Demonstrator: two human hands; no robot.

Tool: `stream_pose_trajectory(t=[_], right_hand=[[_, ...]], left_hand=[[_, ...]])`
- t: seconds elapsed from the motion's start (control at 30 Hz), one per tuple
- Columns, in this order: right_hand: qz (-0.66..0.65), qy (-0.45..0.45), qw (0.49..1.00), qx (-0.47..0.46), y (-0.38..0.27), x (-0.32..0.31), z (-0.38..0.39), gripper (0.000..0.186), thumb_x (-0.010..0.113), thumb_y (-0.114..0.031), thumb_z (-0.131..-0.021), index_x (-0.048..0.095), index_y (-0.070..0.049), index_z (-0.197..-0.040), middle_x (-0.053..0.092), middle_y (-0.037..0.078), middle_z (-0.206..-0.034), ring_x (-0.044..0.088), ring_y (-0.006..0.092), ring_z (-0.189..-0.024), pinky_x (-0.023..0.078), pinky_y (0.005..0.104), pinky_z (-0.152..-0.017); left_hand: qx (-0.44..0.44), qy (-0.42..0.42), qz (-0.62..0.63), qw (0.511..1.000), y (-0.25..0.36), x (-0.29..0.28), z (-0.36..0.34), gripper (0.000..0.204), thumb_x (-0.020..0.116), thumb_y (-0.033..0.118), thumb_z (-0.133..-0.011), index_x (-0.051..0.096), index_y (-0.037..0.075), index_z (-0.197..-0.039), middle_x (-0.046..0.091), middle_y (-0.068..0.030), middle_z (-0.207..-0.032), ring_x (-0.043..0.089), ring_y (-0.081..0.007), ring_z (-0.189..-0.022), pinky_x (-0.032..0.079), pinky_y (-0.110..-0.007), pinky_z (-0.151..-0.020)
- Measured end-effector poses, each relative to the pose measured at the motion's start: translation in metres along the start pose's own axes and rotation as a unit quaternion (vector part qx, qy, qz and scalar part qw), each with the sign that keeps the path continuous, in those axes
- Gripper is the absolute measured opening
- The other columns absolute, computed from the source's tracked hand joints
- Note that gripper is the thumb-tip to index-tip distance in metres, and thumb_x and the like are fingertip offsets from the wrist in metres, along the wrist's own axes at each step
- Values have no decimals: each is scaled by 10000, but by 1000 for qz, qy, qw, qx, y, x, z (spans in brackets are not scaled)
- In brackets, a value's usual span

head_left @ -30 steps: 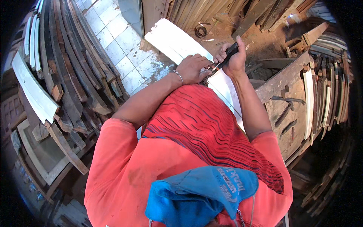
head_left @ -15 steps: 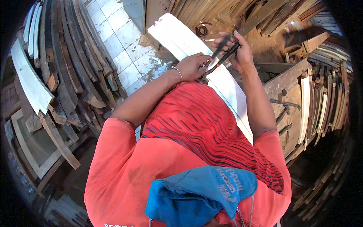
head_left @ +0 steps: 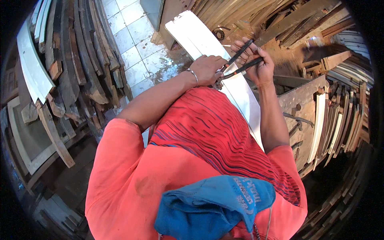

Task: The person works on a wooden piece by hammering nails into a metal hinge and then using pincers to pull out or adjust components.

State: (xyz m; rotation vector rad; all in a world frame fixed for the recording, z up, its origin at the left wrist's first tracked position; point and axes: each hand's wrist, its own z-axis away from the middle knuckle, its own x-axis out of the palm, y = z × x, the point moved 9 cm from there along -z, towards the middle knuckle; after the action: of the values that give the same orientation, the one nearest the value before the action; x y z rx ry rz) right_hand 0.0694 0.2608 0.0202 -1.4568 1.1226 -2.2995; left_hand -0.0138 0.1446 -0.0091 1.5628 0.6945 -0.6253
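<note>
A pair of black-handled pincers [head_left: 243, 69] points down and left over a white board [head_left: 200, 40], its two handles spread apart. My right hand [head_left: 258, 66] is curled loosely about the handles, the thumb on one side and the fingers on the other. Close to the head of the pincers, my left hand [head_left: 208, 69] has its fingers bent and drawn together over the board's edge. What those fingers hold, if anything, is hidden. The dark metal head [head_left: 218, 83] shows just below them, partly covered by my red shirt [head_left: 204, 116].
Long timber pieces [head_left: 76, 52] are stacked on the left, near a white tiled floor [head_left: 132, 44]. More planks [head_left: 296, 24] lie at the far right. A worn wooden panel [head_left: 306, 104] stands right of my forearm, and a dark coil [head_left: 219, 33] lies beyond the board.
The handles of the pincers have spread wider and turned to the right. My right hand has moved slightly right and down, its fingers loosening. My left hand stays near the head of the pincers.
</note>
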Motion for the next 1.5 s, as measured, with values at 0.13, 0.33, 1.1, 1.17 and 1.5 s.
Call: stream_pose_trajectory(t=[0.13, 0.33, 1.1, 1.17, 1.5], right_hand=[[47, 49, 997, -24, 6, 8, 2, 501, 423, -387, -1002, 557, 21, -1261, 658, 224, -1191, 649, 367, -1080, 503, 416, -926], [44, 68, 996, -25, 9, 4, -4, 458, 430, -440, -1011, 538, -65, -772, 550, 112, -665, 553, 261, -647, 483, 404, -668], [368, -18, 921, -125, 15, 105, 75, 587, 388, -361, -1037, 501, 94, -1390, 598, 244, -1330, 600, 324, -1213, 519, 409, -982], [343, -23, 931, -127, 19, 105, 76, 596, 396, -360, -1027, 501, 108, -1381, 599, 256, -1323, 597, 339, -1221, 524, 430, -979], [72, 55, 993, -73, -5, 7, 29, 562, 365, -326, -973, 508, 66, -1349, 574, 286, -1359, 568, 436, -1265, 561, 529, -934]], left_hand=[[26, 17, -37, 999, 4, -5, 6, 331, 708, 270, -873, 601, 148, -1162, 628, -59, -1047, 618, -264, -1034, 467, -427, -900], [30, -15, -62, 998, 16, 2, 8, 345, 703, 278, -870, 609, 158, -1180, 622, -41, -1089, 595, -239, -1105, 464, -419, -915], [49, 45, 128, 990, 10, -27, 31, 219, 676, 302, -925, 694, 87, -891, 660, -145, -811, 650, -368, -808, 504, -482, -724], [42, 41, 126, 990, 4, -25, 39, 206, 676, 297, -923, 691, 92, -910, 669, -141, -834, 654, -363, -823, 505, -478, -735], [36, -2, 86, 996, 2, -10, 8, 291, 684, 244, -873, 663, 108, -1129, 714, -131, -1016, 669, -371, -982, 516, -483, -866]])
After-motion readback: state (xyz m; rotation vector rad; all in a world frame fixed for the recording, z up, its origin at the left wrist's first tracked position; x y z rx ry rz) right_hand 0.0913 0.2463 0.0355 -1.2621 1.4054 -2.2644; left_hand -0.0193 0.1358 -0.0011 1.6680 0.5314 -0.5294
